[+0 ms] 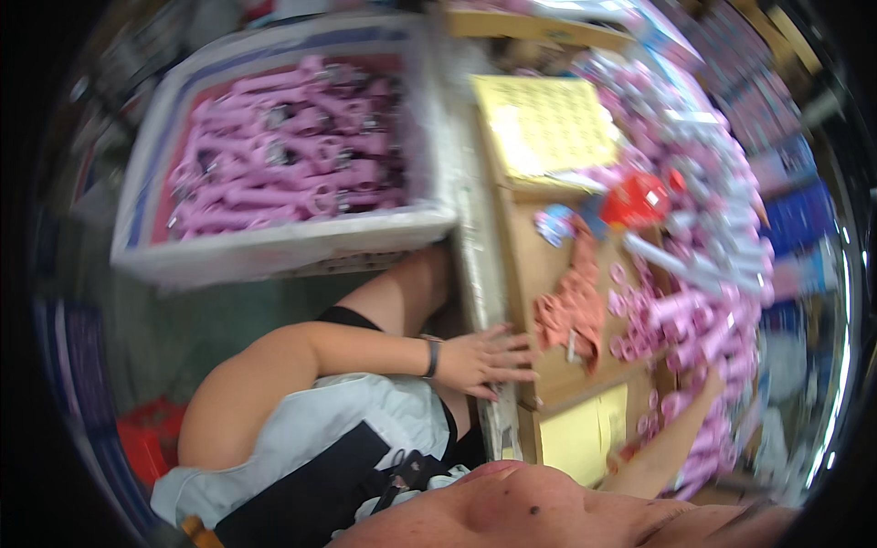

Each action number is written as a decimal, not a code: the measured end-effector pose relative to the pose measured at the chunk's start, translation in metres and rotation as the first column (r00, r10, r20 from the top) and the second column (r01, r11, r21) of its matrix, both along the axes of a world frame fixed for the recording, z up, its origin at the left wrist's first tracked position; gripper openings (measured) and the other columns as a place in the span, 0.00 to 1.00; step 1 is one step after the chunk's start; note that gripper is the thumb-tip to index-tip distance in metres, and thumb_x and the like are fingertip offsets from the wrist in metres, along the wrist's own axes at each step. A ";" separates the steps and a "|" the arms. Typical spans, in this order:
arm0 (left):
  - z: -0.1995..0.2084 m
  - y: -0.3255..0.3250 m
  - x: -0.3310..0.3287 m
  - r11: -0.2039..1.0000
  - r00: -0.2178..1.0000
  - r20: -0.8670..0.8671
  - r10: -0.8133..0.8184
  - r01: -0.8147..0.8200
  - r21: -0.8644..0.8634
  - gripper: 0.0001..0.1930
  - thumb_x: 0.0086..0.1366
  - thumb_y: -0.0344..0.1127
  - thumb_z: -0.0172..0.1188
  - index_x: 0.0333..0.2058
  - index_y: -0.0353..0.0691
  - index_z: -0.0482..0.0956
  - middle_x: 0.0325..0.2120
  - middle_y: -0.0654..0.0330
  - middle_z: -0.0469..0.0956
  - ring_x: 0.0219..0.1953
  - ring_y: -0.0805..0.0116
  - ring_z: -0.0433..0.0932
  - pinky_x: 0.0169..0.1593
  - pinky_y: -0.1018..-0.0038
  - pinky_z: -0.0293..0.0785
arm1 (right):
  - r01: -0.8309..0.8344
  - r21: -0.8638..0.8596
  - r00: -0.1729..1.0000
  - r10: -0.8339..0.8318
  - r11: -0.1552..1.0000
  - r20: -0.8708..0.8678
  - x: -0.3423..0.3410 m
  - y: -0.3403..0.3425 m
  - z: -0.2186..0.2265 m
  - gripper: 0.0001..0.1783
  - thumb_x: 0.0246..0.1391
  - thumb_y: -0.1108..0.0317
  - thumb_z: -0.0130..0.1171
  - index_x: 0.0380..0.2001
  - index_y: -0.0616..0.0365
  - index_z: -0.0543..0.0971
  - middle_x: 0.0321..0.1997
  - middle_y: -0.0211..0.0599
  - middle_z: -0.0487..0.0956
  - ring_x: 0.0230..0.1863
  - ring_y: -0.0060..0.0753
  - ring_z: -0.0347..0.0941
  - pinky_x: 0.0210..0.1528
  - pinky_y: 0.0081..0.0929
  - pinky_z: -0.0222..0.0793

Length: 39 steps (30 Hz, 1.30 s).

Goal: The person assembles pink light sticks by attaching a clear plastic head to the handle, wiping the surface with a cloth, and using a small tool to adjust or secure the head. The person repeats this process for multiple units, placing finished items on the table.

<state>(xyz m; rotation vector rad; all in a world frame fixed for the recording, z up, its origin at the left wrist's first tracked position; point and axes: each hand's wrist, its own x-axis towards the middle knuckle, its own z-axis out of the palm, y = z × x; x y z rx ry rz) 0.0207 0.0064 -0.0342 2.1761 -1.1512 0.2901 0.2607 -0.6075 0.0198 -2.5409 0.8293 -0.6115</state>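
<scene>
My left hand lies with its fingers spread across the edge of the worktable, holding nothing. To the right, my right arm reaches over the table into a heap of pink tubular plastic parts. My right hand is among those parts; its fingers are blurred and partly hidden, so I cannot make out a grip. Between the hands lies a crumpled orange-brown cloth piece, like a glove. Pale grey tubular parts are mixed into the heap farther back.
A white box at the far left holds many pink tubular parts with metal bits. On the table are a yellow printed sheet, a red rounded object and pale yellow paper. Blue boxes stand beyond the heap. A red object is low at left.
</scene>
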 end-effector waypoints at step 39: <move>0.108 0.518 -0.018 0.327 0.131 0.381 0.915 -0.793 -0.513 0.32 0.54 0.36 0.68 0.55 0.36 0.63 0.50 0.49 0.70 0.53 0.52 0.69 0.57 0.59 0.63 | -0.764 -0.325 0.634 0.742 0.557 -0.219 -0.162 0.442 0.059 0.07 0.50 0.66 0.57 0.31 0.57 0.77 0.35 0.40 0.76 0.36 0.44 0.74 0.37 0.35 0.71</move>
